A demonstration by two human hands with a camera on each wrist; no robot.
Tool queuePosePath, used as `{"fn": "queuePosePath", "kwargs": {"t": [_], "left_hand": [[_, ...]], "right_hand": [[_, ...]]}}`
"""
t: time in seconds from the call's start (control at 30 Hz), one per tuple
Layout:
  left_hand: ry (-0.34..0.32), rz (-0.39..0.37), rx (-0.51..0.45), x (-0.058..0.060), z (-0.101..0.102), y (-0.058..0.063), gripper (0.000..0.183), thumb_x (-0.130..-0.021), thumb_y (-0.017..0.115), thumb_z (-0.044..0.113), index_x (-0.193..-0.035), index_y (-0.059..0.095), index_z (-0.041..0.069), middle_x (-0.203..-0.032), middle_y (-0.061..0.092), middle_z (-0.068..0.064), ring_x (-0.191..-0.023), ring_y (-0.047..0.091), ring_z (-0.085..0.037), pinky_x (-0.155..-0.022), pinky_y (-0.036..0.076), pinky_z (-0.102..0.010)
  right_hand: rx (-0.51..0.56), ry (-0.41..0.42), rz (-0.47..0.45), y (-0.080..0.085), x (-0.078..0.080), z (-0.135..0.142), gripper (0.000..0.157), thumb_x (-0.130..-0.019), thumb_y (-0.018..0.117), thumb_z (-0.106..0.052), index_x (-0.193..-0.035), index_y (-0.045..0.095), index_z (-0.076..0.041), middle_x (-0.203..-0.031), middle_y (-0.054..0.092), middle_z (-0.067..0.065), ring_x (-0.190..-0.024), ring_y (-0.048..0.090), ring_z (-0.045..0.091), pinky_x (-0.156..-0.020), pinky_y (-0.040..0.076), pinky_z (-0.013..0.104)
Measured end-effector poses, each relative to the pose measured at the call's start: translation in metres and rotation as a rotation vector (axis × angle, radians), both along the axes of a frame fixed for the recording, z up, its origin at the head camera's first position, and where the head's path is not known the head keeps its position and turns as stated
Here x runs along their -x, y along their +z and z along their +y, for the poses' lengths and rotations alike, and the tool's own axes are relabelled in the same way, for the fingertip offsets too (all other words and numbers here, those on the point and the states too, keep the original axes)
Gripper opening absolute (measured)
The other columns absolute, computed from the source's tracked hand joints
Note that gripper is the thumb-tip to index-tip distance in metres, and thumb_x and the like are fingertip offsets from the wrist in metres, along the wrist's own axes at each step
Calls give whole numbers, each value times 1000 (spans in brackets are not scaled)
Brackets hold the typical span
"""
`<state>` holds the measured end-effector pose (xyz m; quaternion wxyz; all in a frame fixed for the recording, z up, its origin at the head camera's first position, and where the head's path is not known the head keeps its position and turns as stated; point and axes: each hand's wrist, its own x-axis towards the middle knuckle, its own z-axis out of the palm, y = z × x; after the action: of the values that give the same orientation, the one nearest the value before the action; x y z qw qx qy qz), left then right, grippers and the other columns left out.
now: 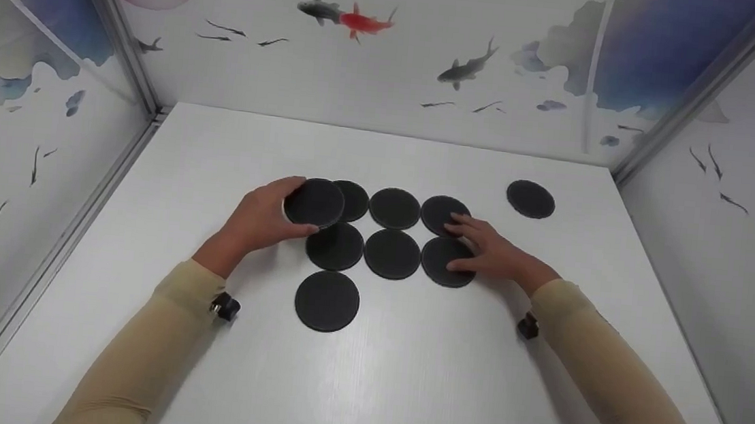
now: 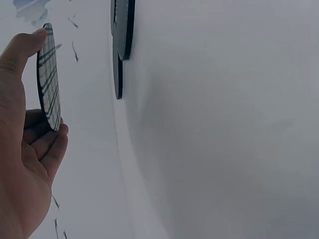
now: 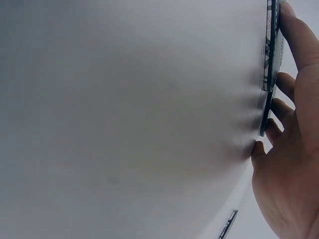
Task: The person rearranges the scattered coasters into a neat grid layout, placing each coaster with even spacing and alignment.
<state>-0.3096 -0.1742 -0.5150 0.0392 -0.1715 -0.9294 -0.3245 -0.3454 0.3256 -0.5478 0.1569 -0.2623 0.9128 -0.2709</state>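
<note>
My left hand (image 1: 262, 215) holds a round black coaster (image 1: 315, 202) by its edges, thumb at the near side and fingers at the far side. Its pale plaid underside (image 2: 49, 79) shows in the left wrist view, lifted off the table. In the head view it overlaps the back left coaster (image 1: 355, 202) and sits just behind the front left coaster (image 1: 335, 248). My right hand (image 1: 494, 251), fingers spread, touches the back right coaster (image 1: 439, 212) and, with the thumb, the front right coaster (image 1: 440, 261).
Between these lie two middle coasters, one at the back (image 1: 395, 208) and one in front (image 1: 392, 254). Another coaster (image 1: 327, 301) lies nearer me on the left. A separate one (image 1: 531, 199) is at the back right. Printed panels (image 1: 391, 56) wall the white table (image 1: 375, 389) on three sides.
</note>
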Motion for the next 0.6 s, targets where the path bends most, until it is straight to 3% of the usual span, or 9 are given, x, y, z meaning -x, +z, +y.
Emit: {"fn": "queuePosePath", "kwargs": {"t": [0.3,0.6], "left_hand": [[-76,8,1,-11,30,3,101,-88,93,51,-167,47,7,-168,51,-12,-155,49,-31,-127,40,-48],[-150,10,11,-21,51,1,99,-89,92,49,-167,47,7,-166,54,-11,-150,55,-31,-121,47,-48]], "right_hand": [[-6,3,4,-2,0,1,92,-96,88,-48,-171,44,-18,-184,20,6,-169,13,37,-133,16,62],[8,0,-2,1,-1,-1,91,-95,90,-42,-170,46,-15,-183,21,8,-168,14,38,-133,17,62]]}}
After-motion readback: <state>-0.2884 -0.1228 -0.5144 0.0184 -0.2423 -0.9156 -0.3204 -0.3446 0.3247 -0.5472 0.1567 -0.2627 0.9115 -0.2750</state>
